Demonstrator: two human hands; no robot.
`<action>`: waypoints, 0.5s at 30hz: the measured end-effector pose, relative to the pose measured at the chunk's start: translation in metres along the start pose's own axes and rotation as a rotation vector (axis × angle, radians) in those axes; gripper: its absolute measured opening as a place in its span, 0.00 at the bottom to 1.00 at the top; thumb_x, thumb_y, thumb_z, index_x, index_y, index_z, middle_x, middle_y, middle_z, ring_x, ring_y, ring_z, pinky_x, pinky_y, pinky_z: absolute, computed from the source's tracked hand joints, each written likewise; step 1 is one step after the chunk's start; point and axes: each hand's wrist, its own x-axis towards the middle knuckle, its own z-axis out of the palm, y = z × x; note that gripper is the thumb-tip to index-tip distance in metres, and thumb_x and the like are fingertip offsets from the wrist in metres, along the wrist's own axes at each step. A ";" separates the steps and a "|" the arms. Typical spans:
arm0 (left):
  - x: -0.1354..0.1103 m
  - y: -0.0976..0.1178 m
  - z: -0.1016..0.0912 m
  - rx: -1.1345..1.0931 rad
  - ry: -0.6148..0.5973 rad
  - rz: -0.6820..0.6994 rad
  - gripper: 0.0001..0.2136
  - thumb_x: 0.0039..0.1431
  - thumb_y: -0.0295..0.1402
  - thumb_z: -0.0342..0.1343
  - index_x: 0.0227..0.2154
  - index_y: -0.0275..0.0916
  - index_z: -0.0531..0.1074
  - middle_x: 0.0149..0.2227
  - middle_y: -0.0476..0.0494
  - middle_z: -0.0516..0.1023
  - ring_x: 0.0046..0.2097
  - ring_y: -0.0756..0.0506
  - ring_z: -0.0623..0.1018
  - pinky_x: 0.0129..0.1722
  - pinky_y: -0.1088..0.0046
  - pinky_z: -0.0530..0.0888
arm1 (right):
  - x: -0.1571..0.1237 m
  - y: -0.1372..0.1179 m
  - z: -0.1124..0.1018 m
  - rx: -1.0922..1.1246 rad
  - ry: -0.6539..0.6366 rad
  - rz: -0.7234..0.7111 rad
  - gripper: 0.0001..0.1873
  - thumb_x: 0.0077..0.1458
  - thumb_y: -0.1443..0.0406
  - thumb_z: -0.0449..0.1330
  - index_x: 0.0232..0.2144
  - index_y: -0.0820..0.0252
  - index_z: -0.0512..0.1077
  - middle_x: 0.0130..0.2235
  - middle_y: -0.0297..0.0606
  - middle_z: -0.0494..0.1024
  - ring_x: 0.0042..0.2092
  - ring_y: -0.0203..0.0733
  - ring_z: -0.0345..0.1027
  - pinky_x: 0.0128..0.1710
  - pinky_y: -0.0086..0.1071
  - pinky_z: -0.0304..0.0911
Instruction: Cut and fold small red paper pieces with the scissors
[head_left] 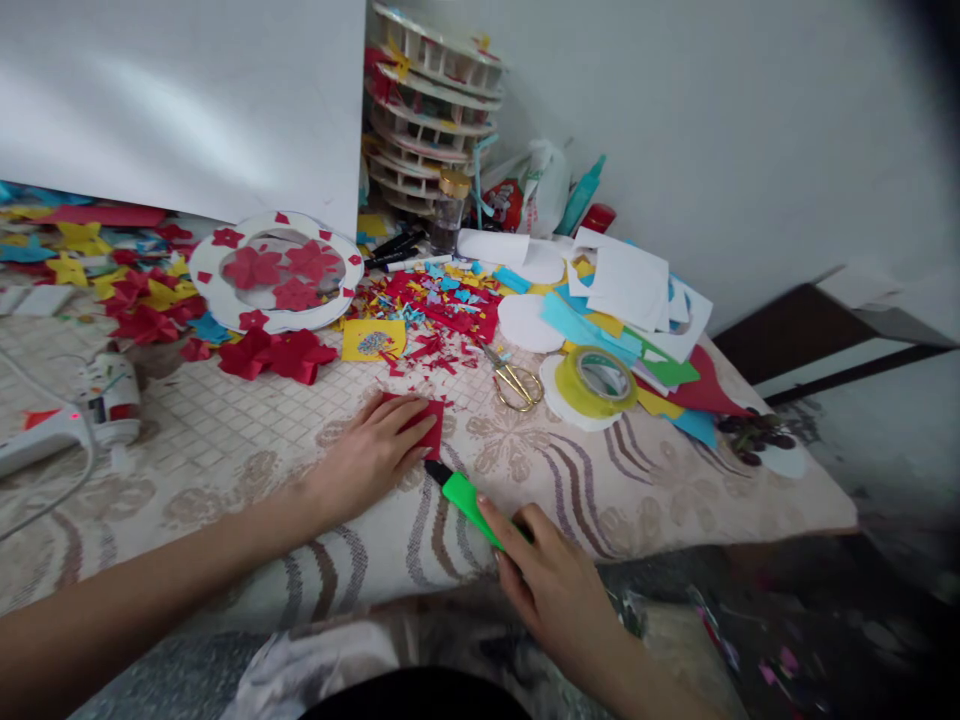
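Observation:
My left hand (375,450) lies flat, fingers stretched out, pressing a small red paper piece (427,425) onto the patterned tablecloth (615,480). My right hand (551,580) grips a green marker (463,495) whose dark tip touches the lower edge of the red paper. Gold-handled scissors (514,382) and a yellow tape roll (596,380) lie just beyond, to the right.
Red paper scraps (442,305), red paper flowers (277,352) and a white plate with flowers (274,268) fill the back. Coloured and white sheets (637,295) are piled right. A glue gun (82,410) lies left. Stacked trays (431,110) stand by the wall; the table edge drops off at the right.

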 end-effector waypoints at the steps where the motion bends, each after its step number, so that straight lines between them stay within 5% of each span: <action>1: 0.000 0.000 0.000 0.019 -0.008 0.000 0.18 0.63 0.37 0.43 0.52 0.40 0.66 0.55 0.39 0.68 0.59 0.40 0.64 0.59 0.53 0.56 | 0.000 0.000 0.000 -0.004 0.000 0.002 0.32 0.57 0.69 0.49 0.63 0.50 0.47 0.35 0.41 0.68 0.33 0.41 0.67 0.30 0.33 0.68; 15: -0.001 -0.002 0.002 0.076 -0.010 0.041 0.18 0.62 0.37 0.44 0.53 0.40 0.65 0.58 0.42 0.66 0.59 0.41 0.62 0.60 0.54 0.54 | 0.000 0.002 0.001 0.056 -0.035 0.039 0.33 0.56 0.72 0.48 0.62 0.51 0.49 0.40 0.44 0.64 0.36 0.42 0.67 0.33 0.38 0.70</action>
